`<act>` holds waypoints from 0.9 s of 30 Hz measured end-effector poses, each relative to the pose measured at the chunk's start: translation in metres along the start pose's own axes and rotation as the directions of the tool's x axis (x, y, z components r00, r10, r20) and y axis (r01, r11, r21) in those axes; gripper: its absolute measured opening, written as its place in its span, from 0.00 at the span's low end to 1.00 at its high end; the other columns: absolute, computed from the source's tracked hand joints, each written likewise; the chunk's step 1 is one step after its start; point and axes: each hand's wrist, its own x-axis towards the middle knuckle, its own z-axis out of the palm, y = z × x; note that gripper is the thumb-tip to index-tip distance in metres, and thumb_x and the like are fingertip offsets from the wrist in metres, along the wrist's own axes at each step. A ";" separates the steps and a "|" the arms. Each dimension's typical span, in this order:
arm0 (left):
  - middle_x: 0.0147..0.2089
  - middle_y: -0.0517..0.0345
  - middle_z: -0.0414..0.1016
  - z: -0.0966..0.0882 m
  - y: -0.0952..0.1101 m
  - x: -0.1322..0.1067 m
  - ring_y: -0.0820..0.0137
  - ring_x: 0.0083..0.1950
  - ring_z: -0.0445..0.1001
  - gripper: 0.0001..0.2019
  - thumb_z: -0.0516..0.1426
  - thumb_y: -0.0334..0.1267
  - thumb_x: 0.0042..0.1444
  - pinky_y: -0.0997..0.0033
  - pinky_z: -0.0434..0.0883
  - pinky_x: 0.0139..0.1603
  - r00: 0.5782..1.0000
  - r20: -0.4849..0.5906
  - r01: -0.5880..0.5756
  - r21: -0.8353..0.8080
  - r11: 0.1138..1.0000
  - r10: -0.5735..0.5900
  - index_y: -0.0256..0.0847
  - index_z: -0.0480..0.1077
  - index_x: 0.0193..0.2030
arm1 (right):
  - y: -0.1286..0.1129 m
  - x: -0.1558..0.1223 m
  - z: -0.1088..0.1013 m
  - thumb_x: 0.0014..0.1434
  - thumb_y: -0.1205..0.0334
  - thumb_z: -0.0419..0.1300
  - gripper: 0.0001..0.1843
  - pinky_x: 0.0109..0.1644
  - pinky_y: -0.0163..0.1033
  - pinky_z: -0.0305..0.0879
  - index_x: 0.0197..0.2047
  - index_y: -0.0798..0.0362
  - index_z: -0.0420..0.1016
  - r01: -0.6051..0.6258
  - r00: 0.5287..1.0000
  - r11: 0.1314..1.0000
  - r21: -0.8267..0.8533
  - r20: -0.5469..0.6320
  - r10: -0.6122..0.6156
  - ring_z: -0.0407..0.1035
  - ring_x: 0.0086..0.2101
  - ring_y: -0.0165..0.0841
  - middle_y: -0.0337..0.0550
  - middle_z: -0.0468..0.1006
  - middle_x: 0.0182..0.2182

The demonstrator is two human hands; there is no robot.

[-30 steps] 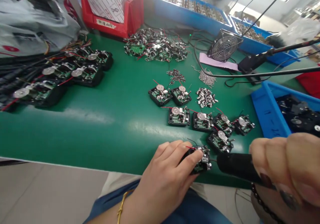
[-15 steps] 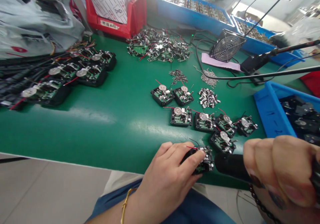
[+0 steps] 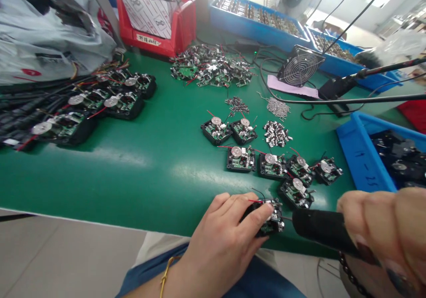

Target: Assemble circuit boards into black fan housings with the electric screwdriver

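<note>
My left hand (image 3: pixel 226 236) grips a small black module with a green circuit board (image 3: pixel 271 221) at the near edge of the green table (image 3: pixel 149 164). Red and black wires stick out of its top. My right hand (image 3: pixel 386 231) is closed around the black handle of a soldering iron (image 3: pixel 319 229), whose tip points left at the module. Several similar modules (image 3: pixel 273 164) lie in rows just beyond.
More modules with cables (image 3: pixel 86 107) lie at the left. A heap of loose boards (image 3: pixel 209 69), small metal parts (image 3: pixel 276 133), a small fan (image 3: pixel 299 67), a red bin (image 3: pixel 156 18) and blue trays (image 3: pixel 362 156) surround the work spot.
The view has shifted slightly, so everything sits a little lower in the picture. Both hands keep their hold on the module and the iron.
</note>
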 end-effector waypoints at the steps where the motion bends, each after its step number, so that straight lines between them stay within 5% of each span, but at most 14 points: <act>1: 0.61 0.55 0.75 0.000 0.000 0.000 0.63 0.61 0.74 0.19 0.61 0.41 0.68 0.60 0.64 0.60 1.000 0.002 -0.001 -0.002 1.000 0.001 0.52 0.68 0.65 | -0.001 0.000 0.001 0.68 0.49 0.67 0.30 0.15 0.42 0.50 0.19 0.47 0.61 -0.001 1.000 1.000 -0.024 0.000 0.001 0.46 0.07 0.28 0.29 0.49 0.08; 8: 0.62 0.55 0.75 0.000 0.004 -0.001 0.63 0.62 0.72 0.20 0.60 0.42 0.69 0.59 0.61 0.61 1.000 0.007 -0.003 -0.008 1.000 0.003 0.50 0.67 0.66 | -0.007 0.005 0.022 0.71 0.49 0.62 0.24 0.15 0.42 0.45 0.25 0.44 0.62 0.029 0.999 0.990 -0.135 -0.024 -0.033 0.41 0.07 0.28 0.28 0.43 0.09; 13: 0.62 0.55 0.75 -0.001 0.004 0.000 0.62 0.62 0.72 0.20 0.60 0.42 0.69 0.59 0.61 0.61 1.000 0.008 -0.008 -0.003 1.000 0.008 0.50 0.66 0.66 | -0.007 0.005 0.019 0.68 0.48 0.66 0.16 0.17 0.41 0.48 0.31 0.42 0.69 0.017 0.993 0.998 -0.064 0.118 -0.010 0.45 0.08 0.27 0.27 0.51 0.11; 18: 0.62 0.54 0.74 -0.003 0.004 0.000 0.62 0.63 0.72 0.20 0.59 0.42 0.70 0.59 0.61 0.61 1.000 0.017 -0.014 -0.009 1.000 0.014 0.48 0.66 0.66 | -0.006 0.007 0.023 0.63 0.50 0.72 0.20 0.18 0.38 0.51 0.29 0.46 0.67 0.062 0.979 0.995 -0.073 0.196 -0.047 0.46 0.10 0.26 0.27 0.56 0.13; 23: 0.62 0.54 0.75 -0.001 0.003 0.000 0.62 0.63 0.72 0.20 0.60 0.42 0.69 0.59 0.62 0.60 1.000 0.013 -0.017 -0.015 1.000 0.017 0.48 0.67 0.65 | -0.007 0.006 0.030 0.60 0.48 0.74 0.23 0.20 0.38 0.50 0.28 0.47 0.65 0.054 0.987 0.990 -0.132 0.155 -0.034 0.43 0.12 0.26 0.27 0.54 0.14; 27: 0.61 0.55 0.75 0.000 0.003 0.000 0.62 0.60 0.73 0.19 0.61 0.42 0.68 0.60 0.62 0.60 0.999 -0.034 0.023 -0.007 1.000 -0.023 0.50 0.68 0.64 | -0.008 0.007 0.024 0.64 0.48 0.70 0.14 0.19 0.39 0.50 0.36 0.43 0.71 0.044 0.997 0.996 -0.080 0.062 -0.039 0.45 0.11 0.27 0.28 0.55 0.14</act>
